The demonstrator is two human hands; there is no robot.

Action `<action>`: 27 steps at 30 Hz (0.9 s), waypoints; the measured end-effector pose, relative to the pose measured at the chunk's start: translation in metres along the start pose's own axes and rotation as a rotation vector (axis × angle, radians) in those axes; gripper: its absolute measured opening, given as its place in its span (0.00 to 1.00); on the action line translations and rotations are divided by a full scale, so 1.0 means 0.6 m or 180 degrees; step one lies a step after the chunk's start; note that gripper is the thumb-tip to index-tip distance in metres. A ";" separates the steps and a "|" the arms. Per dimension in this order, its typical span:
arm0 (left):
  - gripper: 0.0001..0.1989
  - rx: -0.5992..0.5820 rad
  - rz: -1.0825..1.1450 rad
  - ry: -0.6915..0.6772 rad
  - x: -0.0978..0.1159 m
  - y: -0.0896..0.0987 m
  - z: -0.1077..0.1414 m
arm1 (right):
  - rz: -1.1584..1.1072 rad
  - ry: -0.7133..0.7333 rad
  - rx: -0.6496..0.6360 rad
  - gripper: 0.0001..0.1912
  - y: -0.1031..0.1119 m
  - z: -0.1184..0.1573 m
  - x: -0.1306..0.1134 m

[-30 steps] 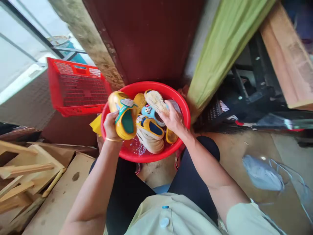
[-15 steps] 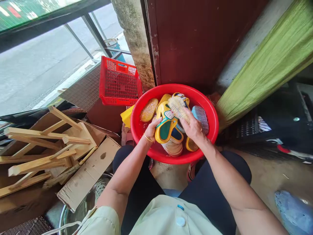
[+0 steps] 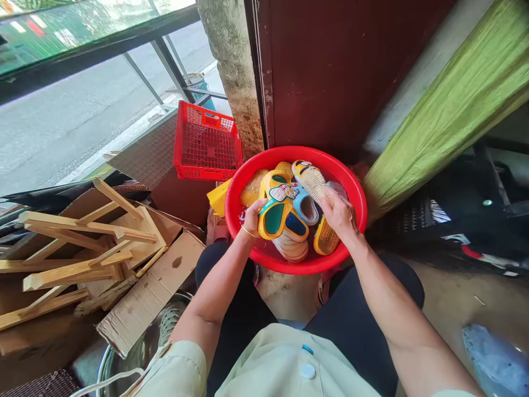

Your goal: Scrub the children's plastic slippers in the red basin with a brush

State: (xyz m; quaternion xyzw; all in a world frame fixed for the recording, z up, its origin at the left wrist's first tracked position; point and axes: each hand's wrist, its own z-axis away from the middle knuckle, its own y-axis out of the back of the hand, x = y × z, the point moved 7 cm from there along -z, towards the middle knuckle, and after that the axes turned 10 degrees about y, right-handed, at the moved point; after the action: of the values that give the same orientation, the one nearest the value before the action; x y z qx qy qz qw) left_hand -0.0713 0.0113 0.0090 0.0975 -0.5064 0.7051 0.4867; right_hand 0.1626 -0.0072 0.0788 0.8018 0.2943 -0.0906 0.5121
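The left hand (image 3: 252,218) grips a yellow child's clog (image 3: 275,218) above the red plastic basin's (image 3: 295,150) middle; the right hand (image 3: 339,216) clenches a pale-bristled scrub brush (image 3: 309,179) just beside it; other shoes (image 3: 290,249) remain in the basin, with none visibly set out.

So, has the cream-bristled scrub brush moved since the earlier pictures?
Yes: the cream-bristled scrub brush has shifted rightward against the rim of the round red plastic basin, which barely moved in view.
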 end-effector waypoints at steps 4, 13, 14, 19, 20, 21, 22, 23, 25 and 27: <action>0.23 0.0065 -0.0111 -0.0043 0.006 -0.004 0.005 | -0.0209 0.0435 0.0068 0.29 0.002 0.008 -0.025; 0.38 -0.0192 -0.0595 -0.0568 0.017 -0.064 0.006 | -0.0099 0.0486 0.0035 0.32 0.019 0.013 -0.053; 0.38 -0.0293 -0.0667 -0.0528 0.015 -0.070 0.008 | -0.0066 0.0515 -0.0212 0.33 0.006 0.014 -0.061; 0.40 -0.0430 -0.0929 -0.0304 0.008 -0.076 0.015 | 0.0338 -0.0125 -0.0397 0.31 -0.007 -0.011 -0.016; 0.39 -0.0362 -0.0917 -0.0255 0.009 -0.071 0.014 | 0.0347 -0.0237 -0.0189 0.30 0.005 -0.017 -0.001; 0.37 -0.0271 -0.0883 -0.0186 0.011 -0.064 0.012 | 0.0304 -0.0295 0.0017 0.31 0.017 -0.021 0.009; 0.35 -0.0157 -0.0811 -0.0117 0.012 -0.056 0.010 | 0.0220 -0.0302 0.0183 0.31 0.028 -0.022 0.014; 0.33 -0.0034 -0.0699 -0.0065 0.014 -0.048 0.007 | 0.0117 -0.0268 0.0280 0.31 0.034 -0.021 0.013; 0.33 0.0116 -0.0412 -0.0034 0.017 -0.039 0.003 | -0.0085 -0.0183 0.0297 0.32 0.036 -0.013 0.000; 0.38 0.0109 -0.0159 -0.0121 0.018 -0.042 0.000 | -0.0232 -0.0180 0.0197 0.32 0.027 -0.004 -0.019</action>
State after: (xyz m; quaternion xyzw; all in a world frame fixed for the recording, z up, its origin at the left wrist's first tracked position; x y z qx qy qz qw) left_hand -0.0570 0.0180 0.0317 0.1318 -0.5008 0.6993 0.4927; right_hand 0.1620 -0.0146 0.0973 0.8031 0.3058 -0.1410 0.4915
